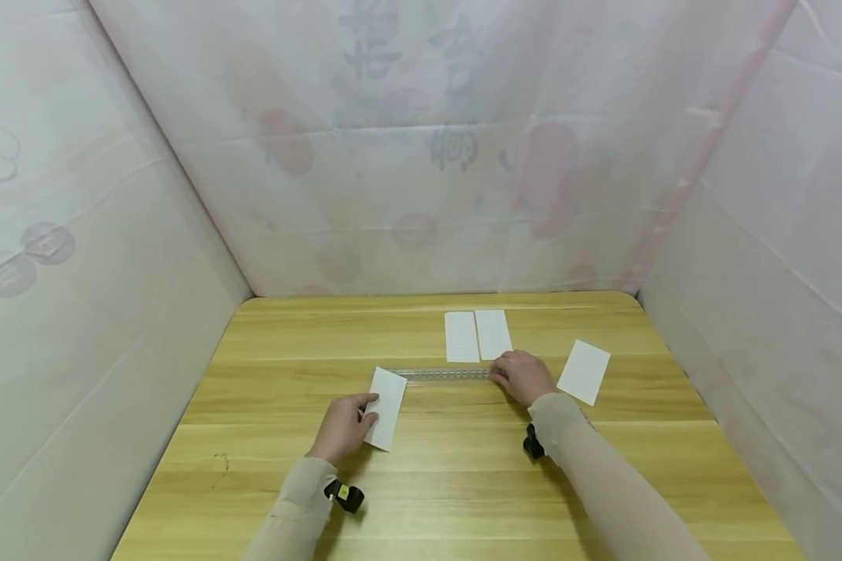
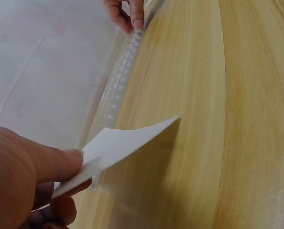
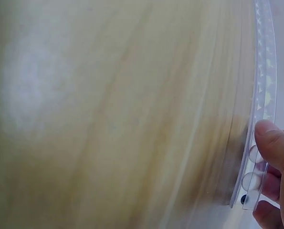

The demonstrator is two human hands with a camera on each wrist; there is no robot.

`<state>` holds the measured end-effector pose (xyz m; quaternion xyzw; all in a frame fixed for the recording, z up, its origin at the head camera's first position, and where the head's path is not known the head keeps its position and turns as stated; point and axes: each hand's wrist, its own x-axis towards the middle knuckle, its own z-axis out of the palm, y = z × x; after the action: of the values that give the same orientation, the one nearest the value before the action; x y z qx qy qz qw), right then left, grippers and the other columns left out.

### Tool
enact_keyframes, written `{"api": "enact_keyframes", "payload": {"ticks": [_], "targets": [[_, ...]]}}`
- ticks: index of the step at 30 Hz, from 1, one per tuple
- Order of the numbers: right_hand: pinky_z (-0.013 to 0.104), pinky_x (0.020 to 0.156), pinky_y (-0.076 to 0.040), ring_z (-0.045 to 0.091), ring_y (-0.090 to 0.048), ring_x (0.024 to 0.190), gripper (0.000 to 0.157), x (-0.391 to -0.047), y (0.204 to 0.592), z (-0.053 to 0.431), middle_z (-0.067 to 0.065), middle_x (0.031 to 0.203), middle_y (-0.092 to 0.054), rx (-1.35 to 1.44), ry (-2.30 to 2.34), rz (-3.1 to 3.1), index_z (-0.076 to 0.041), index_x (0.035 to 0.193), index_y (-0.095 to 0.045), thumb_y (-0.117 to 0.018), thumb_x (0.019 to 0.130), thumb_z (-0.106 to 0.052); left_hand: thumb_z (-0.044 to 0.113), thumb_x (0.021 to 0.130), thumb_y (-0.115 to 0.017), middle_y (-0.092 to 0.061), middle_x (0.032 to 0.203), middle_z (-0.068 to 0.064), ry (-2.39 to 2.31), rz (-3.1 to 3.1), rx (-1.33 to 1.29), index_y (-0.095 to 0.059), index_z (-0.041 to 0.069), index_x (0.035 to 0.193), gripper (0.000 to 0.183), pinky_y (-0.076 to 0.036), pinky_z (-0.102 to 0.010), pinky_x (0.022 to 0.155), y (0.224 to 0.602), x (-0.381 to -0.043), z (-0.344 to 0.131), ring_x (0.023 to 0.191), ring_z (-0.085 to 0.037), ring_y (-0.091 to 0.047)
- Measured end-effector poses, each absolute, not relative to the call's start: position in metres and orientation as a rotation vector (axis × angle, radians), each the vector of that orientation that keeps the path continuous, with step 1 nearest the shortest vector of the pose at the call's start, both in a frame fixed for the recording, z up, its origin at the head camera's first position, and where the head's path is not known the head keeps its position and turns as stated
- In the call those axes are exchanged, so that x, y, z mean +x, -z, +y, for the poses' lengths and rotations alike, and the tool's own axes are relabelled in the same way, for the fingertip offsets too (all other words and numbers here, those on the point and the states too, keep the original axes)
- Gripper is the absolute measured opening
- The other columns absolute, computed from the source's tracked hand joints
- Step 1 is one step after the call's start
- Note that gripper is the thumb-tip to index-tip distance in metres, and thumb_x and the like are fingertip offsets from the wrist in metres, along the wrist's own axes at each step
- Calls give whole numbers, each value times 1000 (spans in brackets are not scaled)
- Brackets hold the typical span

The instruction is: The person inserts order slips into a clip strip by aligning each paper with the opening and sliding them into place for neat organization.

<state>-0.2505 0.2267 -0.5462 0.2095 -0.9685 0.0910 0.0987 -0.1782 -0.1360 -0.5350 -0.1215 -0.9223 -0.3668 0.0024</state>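
Note:
My left hand (image 1: 344, 427) pinches a white paper card (image 1: 389, 409) between thumb and fingers. In the left wrist view the card (image 2: 118, 148) is slightly bent and raised off the table, casting a shadow. A clear plastic ruler-like strip (image 1: 442, 375) with a row of cut-outs lies across the table, its left end partly behind the card. My right hand (image 1: 525, 377) grips the strip's right end. In the right wrist view the thumb presses the strip (image 3: 262, 90) near round holes, with fingers beneath it.
Two white cards (image 1: 461, 336) (image 1: 493, 335) lie side by side behind the strip. Another white card (image 1: 585, 372) lies tilted to the right of my right hand. The wooden table (image 1: 449, 499) is bordered by pale printed cloth walls (image 1: 421, 156).

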Motion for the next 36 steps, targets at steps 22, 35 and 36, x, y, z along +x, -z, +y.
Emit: {"api": "enact_keyframes", "payload": {"ticks": [22,35,36], "targets": [[39,75,-52,16,-63,80,5,-254,545,235,-7,86,-67,619,-274,-2911,-22,87,-73,-75,84,-26,4,88,-67,-56,85,-1,1246,-2880,-363,-62,1,123,36,-45,-24,59,538,-174,-138,67,-9,-51],[38,73,-52,15,-62,79,8,-253,541,234,-7,86,-66,630,-313,-2934,-18,88,-73,-73,86,-27,4,91,-62,-57,83,3,1281,-2896,-299,-59,2,128,37,-46,-26,62,543,-174,-141,68,-9,-52],[38,74,-52,15,-62,79,9,-253,541,235,-7,86,-66,628,-310,-2942,-18,88,-73,-73,87,-27,4,91,-62,-57,84,2,1285,-2896,-307,-59,1,127,37,-47,-26,62,543,-174,-141,69,-9,-52]]}}
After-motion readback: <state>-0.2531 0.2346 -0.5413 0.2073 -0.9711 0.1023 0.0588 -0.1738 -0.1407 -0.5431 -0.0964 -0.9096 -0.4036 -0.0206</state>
